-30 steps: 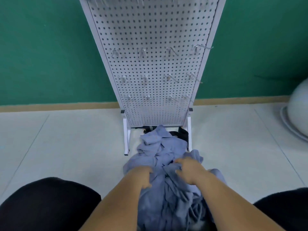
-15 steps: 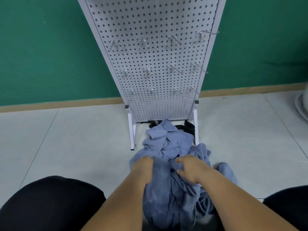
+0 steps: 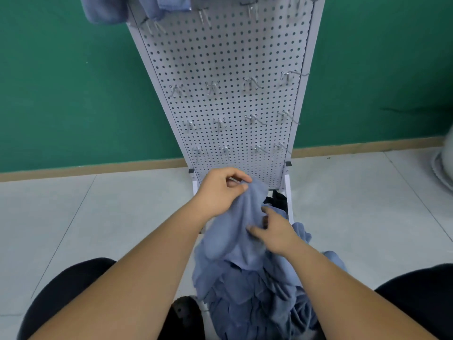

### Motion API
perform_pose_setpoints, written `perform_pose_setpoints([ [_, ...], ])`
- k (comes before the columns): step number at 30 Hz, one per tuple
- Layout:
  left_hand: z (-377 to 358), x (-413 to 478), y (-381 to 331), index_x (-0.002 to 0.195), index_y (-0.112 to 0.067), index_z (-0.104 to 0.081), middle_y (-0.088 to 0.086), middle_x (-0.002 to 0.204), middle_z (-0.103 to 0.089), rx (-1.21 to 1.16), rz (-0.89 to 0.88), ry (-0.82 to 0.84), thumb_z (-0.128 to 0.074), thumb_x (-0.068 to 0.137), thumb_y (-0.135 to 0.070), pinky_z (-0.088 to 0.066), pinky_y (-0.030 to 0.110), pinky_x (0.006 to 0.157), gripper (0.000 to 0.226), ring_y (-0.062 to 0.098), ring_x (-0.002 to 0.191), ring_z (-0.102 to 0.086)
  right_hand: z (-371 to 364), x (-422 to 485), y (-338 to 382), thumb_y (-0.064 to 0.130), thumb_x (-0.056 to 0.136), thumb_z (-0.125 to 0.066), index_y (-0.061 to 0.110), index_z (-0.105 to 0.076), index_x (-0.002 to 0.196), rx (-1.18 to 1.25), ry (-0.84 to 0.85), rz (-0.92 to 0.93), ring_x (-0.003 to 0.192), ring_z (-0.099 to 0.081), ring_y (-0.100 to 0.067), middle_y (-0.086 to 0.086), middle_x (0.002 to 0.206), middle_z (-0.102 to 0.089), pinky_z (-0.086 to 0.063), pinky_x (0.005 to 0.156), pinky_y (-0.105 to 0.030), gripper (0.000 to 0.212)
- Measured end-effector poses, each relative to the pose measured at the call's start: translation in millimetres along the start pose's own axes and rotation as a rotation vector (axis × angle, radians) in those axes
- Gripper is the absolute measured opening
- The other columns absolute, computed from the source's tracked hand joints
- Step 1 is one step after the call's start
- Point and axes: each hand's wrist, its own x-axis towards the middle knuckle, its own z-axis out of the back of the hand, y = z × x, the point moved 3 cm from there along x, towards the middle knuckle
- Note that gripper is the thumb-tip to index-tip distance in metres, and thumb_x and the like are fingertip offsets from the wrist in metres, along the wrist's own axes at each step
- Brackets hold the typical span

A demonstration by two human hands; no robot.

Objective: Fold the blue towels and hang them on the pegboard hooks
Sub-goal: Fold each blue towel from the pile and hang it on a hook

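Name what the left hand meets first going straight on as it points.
Probably the lower part of the pegboard, just beyond the left hand, which pinches a blue towel; depth is unclear.
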Motion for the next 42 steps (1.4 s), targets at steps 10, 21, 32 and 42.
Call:
perform_pose_setpoints([
  [10, 81.6, 17.4, -50.2, 0.104, -0.035, -0.073, -0.008, 0.091, -0.065, 0.181, -0.066, -0.267, -0.068, 0.093, -0.006, -0.051, 0.027, 0.065, 0.031, 0.014, 0.068, -0.059, 121.7, 10.5, 93.1, 0.034, 0.092, -0.078, 0.027, -0.074, 0.096, -0.03, -0.163, 0.323, 0.084, -0.072, -0.018, 0.008, 0.088, -0.077, -0.058, 0.082, -0.038, 0.009],
  [21, 22.9, 29.1, -35.4, 0.087, -0.025, -0.073, -0.003, 0.083, -0.077, 0.293, 0.068, 0.074, -0.079, 0.085, -0.016, -0.064, 0.038, 0.077, 0.011, 0.018, 0.08, -0.074, 182.0, 8.0, 86.1, 0.03, 0.089, -0.078, 0.033, -0.069, 0.085, -0.541, -0.057, 0.265, 0.065, -0.057, -0.017, 0.003, 0.066, -0.062, -0.042, 0.059, -0.031, 0.01],
  [32, -4.4, 27.4, -42.1, 0.147, -0.049, -0.047, -0.01, 0.09, -0.08, 0.255, -0.051, 0.423, -0.071, 0.098, -0.039, -0.05, 0.016, 0.068, 0.055, -0.002, 0.077, -0.07, 162.9, 9.9, 116.9, 0.008, 0.092, -0.069, 0.034, -0.083, 0.096, -0.145, 0.172, 0.315, 0.07, -0.053, -0.017, -0.008, 0.08, -0.072, -0.046, 0.067, -0.042, 0.03],
  [42, 7.9, 40.0, -33.3, 0.087, -0.03, -0.068, -0.01, 0.085, -0.07, 0.427, -0.058, 0.274, -0.079, 0.091, -0.044, -0.059, 0.035, 0.08, 0.018, 0.016, 0.079, -0.07, 169.8, 18.8, 113.5, 0.011, 0.09, -0.077, 0.03, -0.08, 0.096, -0.251, 0.094, 0.36, 0.051, -0.04, -0.007, 0.01, 0.06, -0.051, -0.034, 0.053, -0.019, 0.02],
])
